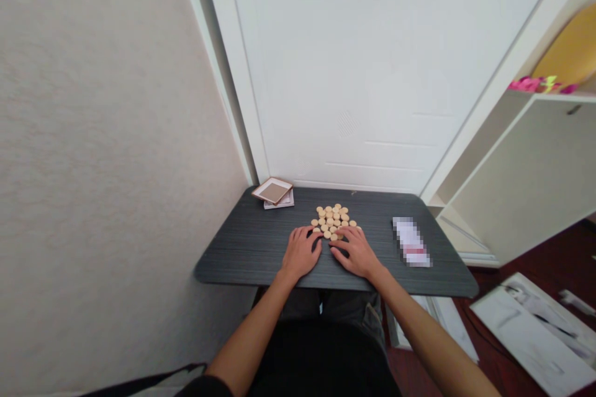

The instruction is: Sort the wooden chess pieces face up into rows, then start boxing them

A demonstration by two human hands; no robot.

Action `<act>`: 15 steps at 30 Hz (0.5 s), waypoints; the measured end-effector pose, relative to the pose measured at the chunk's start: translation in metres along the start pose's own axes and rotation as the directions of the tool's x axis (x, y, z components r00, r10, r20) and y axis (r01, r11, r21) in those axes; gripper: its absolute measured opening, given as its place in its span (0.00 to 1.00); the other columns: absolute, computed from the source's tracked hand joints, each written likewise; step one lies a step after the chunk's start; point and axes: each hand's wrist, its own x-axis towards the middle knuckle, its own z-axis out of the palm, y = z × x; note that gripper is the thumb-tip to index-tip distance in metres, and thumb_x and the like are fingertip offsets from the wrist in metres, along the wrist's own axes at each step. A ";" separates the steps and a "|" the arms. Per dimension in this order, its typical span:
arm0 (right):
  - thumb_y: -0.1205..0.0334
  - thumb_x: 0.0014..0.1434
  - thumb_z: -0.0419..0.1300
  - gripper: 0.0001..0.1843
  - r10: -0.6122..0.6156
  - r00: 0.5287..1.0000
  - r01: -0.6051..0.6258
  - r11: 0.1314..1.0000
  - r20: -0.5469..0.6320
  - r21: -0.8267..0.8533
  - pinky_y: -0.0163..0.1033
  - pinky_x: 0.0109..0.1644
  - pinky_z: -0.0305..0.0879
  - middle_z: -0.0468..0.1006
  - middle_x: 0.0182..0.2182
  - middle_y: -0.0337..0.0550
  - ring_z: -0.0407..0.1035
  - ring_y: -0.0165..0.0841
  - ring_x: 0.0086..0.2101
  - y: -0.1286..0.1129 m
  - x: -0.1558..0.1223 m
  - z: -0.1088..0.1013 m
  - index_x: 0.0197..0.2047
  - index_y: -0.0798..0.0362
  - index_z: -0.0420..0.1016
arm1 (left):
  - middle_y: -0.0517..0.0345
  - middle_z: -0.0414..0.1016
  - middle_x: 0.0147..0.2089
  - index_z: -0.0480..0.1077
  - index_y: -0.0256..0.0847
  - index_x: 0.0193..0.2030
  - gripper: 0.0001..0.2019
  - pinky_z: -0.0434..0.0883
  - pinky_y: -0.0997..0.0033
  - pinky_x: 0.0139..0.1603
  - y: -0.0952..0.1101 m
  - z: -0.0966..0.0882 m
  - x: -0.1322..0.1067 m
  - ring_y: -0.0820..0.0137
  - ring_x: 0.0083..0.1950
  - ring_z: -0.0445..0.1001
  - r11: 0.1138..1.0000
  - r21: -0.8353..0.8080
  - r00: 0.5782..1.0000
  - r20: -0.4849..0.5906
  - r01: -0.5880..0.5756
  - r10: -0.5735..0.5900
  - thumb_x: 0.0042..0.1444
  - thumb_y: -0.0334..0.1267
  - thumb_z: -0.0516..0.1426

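Note:
Several round, pale wooden discs [330, 221] lie in a loose cluster on the dark table [251, 248]. My left hand [302, 252] rests at the near left edge of the cluster, its fingers bent but apart and the fingertips by the nearest discs. On the near right side, my right hand [354, 251] lies palm down with spread fingers, partly covering a few discs. Neither hand grips a disc that I can see. The markings on the discs, if any, are too small to make out.
A box lid [273, 190] leans on a shallow box [286, 200] at the table's back left. A blurred white and red item [411, 242] lies on the right. A white door panel [349, 74] stands behind; a patterned wall [116, 136] is at left.

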 end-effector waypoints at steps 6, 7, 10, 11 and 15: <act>0.58 0.65 0.61 0.10 -0.016 0.999 0.017 1.000 -0.044 0.013 0.53 0.59 0.60 0.77 0.48 0.48 0.67 0.43 0.53 -0.001 0.000 -0.001 0.46 0.46 0.82 | 0.52 0.70 0.60 0.74 0.49 0.54 0.13 0.63 0.50 0.66 0.001 -0.003 0.000 0.58 0.63 0.66 0.999 -0.027 0.999 0.023 -0.039 0.039 0.66 0.38 0.54; 0.58 0.65 0.60 0.11 -0.020 0.999 0.021 1.000 -0.043 0.020 0.52 0.59 0.61 0.78 0.47 0.48 0.68 0.42 0.52 -0.001 0.000 -0.001 0.47 0.46 0.82 | 0.52 0.69 0.61 0.73 0.49 0.55 0.13 0.63 0.51 0.66 0.002 -0.004 0.000 0.59 0.63 0.65 0.998 -0.037 0.998 0.031 -0.054 0.055 0.66 0.38 0.54; 0.60 0.65 0.60 0.12 -0.023 0.999 0.024 0.999 -0.034 0.038 0.52 0.58 0.61 0.79 0.46 0.47 0.68 0.41 0.50 -0.002 0.000 -0.001 0.50 0.47 0.80 | 0.54 0.68 0.63 0.72 0.51 0.57 0.15 0.63 0.50 0.67 0.004 -0.006 0.000 0.59 0.65 0.64 0.995 -0.052 0.996 0.044 -0.081 0.083 0.66 0.40 0.54; 0.60 0.65 0.59 0.13 -0.020 0.999 0.021 0.999 -0.032 0.039 0.52 0.59 0.61 0.79 0.46 0.47 0.68 0.41 0.50 -0.002 0.000 -0.001 0.51 0.47 0.79 | 0.54 0.68 0.63 0.72 0.52 0.58 0.15 0.63 0.50 0.67 0.004 -0.006 0.000 0.59 0.65 0.64 0.995 -0.052 0.996 0.045 -0.079 0.082 0.66 0.40 0.54; 0.57 0.66 0.59 0.15 0.008 0.999 -0.008 1.000 -0.032 0.016 0.53 0.60 0.60 0.78 0.50 0.48 0.67 0.43 0.53 0.000 -0.001 0.002 0.54 0.47 0.77 | 0.53 0.68 0.62 0.72 0.51 0.58 0.15 0.62 0.49 0.67 0.005 -0.007 0.000 0.58 0.64 0.64 0.997 -0.051 0.997 0.037 -0.058 0.060 0.66 0.40 0.54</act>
